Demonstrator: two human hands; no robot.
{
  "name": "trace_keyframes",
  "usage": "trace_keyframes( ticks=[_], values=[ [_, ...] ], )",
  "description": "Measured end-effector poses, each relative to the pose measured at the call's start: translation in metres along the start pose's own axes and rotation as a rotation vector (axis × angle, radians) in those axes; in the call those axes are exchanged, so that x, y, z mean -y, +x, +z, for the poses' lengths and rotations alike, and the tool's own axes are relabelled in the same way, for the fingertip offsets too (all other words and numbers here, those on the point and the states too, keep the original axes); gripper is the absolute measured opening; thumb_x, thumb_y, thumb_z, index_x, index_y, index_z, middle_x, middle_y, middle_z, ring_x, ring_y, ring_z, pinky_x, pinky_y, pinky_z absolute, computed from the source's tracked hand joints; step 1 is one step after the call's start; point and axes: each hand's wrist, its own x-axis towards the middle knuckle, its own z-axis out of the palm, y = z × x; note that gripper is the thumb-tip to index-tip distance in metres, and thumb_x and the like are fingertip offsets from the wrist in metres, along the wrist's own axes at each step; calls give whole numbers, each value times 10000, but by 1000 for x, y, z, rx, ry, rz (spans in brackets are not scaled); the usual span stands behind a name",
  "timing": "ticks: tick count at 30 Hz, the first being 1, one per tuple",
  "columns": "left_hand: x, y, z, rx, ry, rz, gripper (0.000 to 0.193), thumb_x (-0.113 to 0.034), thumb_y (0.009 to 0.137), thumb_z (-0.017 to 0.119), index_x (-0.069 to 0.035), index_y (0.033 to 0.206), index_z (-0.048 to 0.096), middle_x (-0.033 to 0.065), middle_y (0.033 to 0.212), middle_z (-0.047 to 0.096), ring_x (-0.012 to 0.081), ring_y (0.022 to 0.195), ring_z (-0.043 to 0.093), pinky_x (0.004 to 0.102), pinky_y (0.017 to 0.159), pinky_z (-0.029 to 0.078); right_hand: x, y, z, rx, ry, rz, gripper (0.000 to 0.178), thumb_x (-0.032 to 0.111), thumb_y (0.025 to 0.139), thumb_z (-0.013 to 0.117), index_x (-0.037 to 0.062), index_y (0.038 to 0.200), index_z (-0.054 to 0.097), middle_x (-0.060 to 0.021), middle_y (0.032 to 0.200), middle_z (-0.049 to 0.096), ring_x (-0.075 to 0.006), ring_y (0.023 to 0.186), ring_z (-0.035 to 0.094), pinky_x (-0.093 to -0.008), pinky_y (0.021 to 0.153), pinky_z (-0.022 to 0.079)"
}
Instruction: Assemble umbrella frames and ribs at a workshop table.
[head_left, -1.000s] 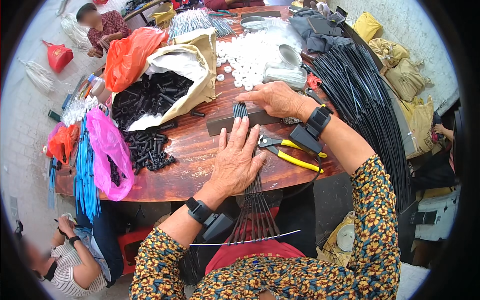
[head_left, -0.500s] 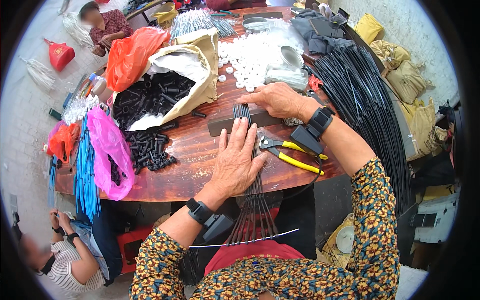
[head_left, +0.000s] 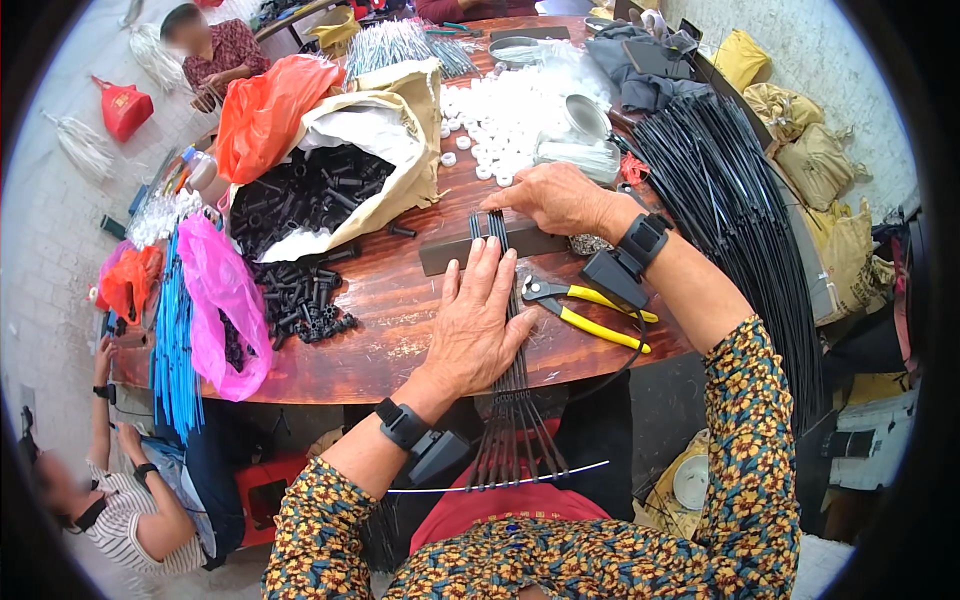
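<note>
White and thin, a stick (head_left: 430, 490) crosses the near ends of the black rods (head_left: 513, 388). They point away from us, over the bench (head_left: 395, 345) to a dark bar (head_left: 447, 257). Our left hand (head_left: 475, 325) lies flat on them, fingers straight; yellow cutters (head_left: 602, 330) are just to its right. Our right hand (head_left: 565, 200) is bent, one finger by the far tips; we can't tell if it grips any. White rings (head_left: 485, 135) lie beyond.

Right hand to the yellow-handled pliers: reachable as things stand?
Likely yes: pliers lie near the right hand, lower handle mostly uncovered on the table, though the wrist box overlaps the upper handle.
</note>
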Motion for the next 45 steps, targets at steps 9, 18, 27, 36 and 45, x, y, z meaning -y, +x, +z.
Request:
trace_keyframes(
  ticks=[9,18,27,36,45],
  values=[
    [1,-1,1,1,4,0,692,-426,943,513,5,1451,324,242,1525,242,366,1446,187,507,1160,138,-3,2,4,-9,194,42,541,-17,735,513,230,1188,675,-170,899,690,-353,870,646,-441,812,503],
    [0,-1,0,2,4,-8,694,-427,938,524,-7,1454,327,240,1521,251,373,1440,199,532,1152,135,-3,3,6,-23,247,34,474,-16,749,560,168,1169,682,-169,879,690,-335,832,657,-416,765,519],
    [0,-1,0,13,19,-10,693,-429,940,511,-9,1458,321,242,1524,241,369,1444,189,521,1158,128,-6,6,5,-38,97,-16,487,7,728,540,200,1144,703,-173,902,695,-358,857,651,-440,780,505],
    [0,-1,0,18,23,-3,685,-433,952,494,-9,1460,317,239,1531,231,364,1448,183,517,1159,120,-2,4,3,8,176,20,490,-31,718,532,124,1159,682,-164,942,700,-350,867,658,-430,792,511],
    [-1,0,0,21,17,-3,692,-425,947,505,-17,1468,304,250,1528,230,378,1445,184,519,1158,120,-6,5,7,-25,216,23,404,58,765,588,189,1126,713,-177,929,699,-352,869,661,-429,772,512]
  ],
)
